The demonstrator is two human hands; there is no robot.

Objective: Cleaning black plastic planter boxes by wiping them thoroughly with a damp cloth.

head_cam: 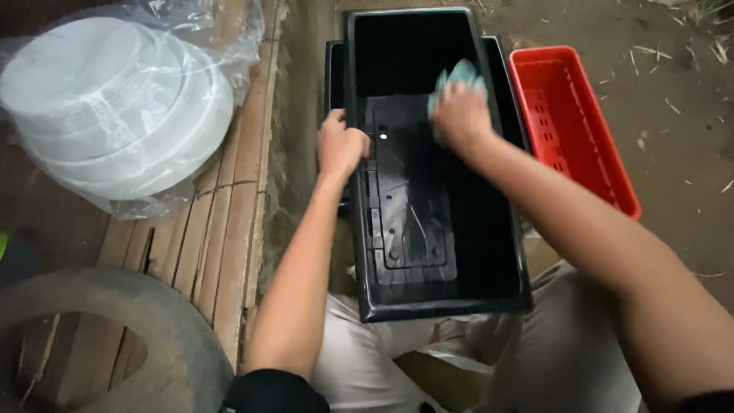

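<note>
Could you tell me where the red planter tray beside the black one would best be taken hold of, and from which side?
Probably by its near long rim, coming from above. The red tray lies open side up on the dirt, close against the black trough, so that rim is exposed. The right hand, nearest it, is holding a cloth.

The long black plastic trough (489, 252) is showing a glossy, wet-looking finish; the soft teal cloth (459, 76) is looking matt; the red plastic tray (569, 126) is appearing smooth; the wooden slats (229, 214) are looking rough.
</note>
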